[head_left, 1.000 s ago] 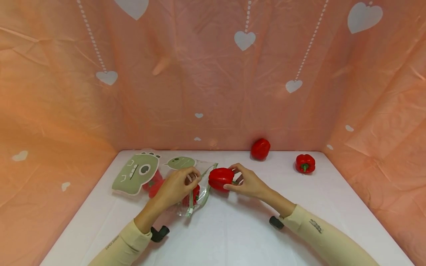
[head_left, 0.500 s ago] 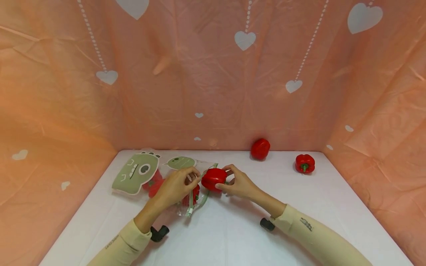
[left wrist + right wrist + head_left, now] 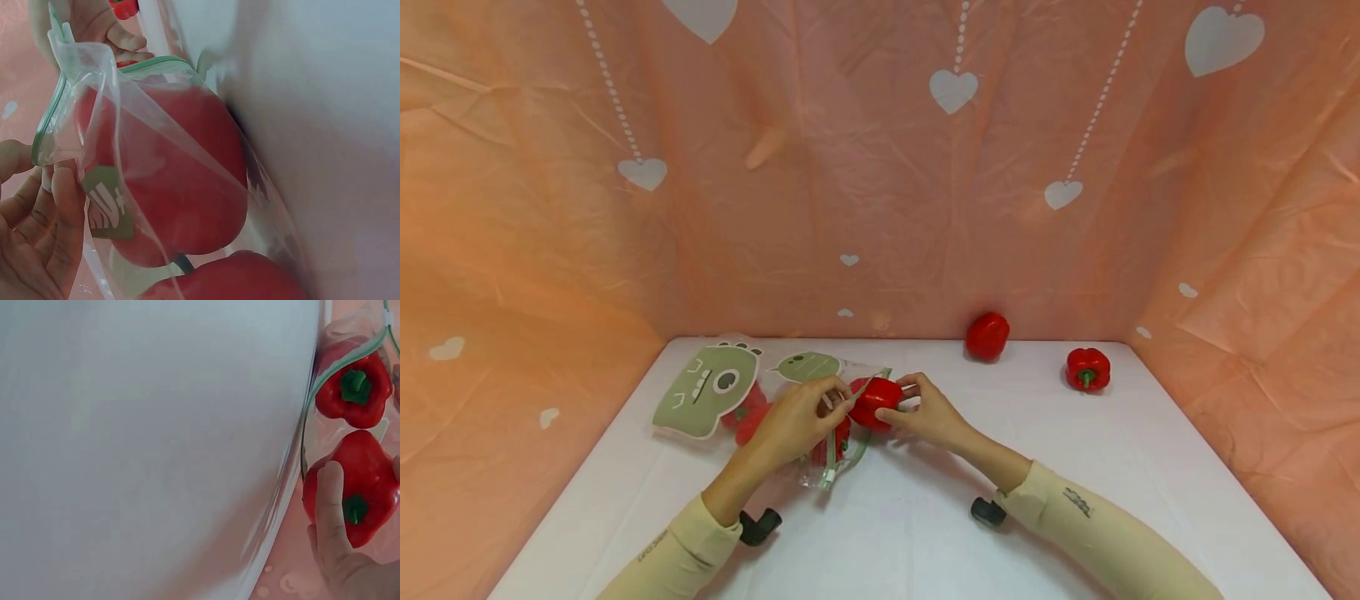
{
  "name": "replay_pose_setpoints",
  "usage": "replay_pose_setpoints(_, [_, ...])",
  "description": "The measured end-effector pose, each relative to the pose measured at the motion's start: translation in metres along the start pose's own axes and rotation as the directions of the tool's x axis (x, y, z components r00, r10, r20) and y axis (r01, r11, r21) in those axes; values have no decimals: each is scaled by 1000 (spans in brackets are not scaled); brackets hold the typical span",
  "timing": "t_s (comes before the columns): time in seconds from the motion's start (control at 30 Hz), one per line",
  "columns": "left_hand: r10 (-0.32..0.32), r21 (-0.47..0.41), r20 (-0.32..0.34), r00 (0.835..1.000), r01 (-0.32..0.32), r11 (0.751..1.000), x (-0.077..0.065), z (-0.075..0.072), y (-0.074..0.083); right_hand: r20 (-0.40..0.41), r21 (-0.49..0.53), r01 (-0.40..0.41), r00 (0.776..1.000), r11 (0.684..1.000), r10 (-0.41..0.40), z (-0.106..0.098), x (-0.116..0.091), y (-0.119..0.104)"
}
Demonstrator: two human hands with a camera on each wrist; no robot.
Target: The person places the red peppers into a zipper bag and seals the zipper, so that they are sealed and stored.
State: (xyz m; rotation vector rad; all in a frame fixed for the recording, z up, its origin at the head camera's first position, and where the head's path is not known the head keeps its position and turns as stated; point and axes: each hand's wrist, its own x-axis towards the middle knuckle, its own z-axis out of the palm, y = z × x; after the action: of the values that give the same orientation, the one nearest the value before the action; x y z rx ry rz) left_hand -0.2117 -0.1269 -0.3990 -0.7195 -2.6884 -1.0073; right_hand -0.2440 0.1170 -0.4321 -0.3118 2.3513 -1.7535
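Note:
A clear zip bag [image 3: 703, 396] with green monster prints and green zip edges lies on the left of the table. Its rim is pinched between thumb and fingers of my left hand [image 3: 793, 421], which keeps the mouth apart. Several red bell peppers [image 3: 181, 162] are inside, seen through the plastic in the left wrist view. My right hand [image 3: 932, 417] grips another red bell pepper [image 3: 883, 396] by its stem end, and its blunt end is within the bag's mouth. In the right wrist view this held pepper [image 3: 365, 456] sits beside a bagged pepper [image 3: 375, 390].
Two more red bell peppers stand apart on the white table [image 3: 910, 533]: one pepper [image 3: 987, 337] near the back edge, one pepper [image 3: 1087, 369] farther right. Peach fabric [image 3: 880, 208] with white hearts walls in the back and sides.
My right hand has moved left, carrying the bell pepper from beside the bag's mouth into its opening. The left hand has stayed at the rim.

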Motion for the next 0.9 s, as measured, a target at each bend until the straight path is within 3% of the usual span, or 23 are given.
replay_pose_setpoints(0.57, [12, 16, -11, 1000, -12, 1000, 0, 1, -2, -53, 140, -18, 998, 990, 25, 16, 6, -3])
replay_pose_setpoints(0.9, [21, 13, -16, 1000, -20, 1000, -1, 2, -2, -71, 157, 18, 997, 987, -6, 22, 9, -3])
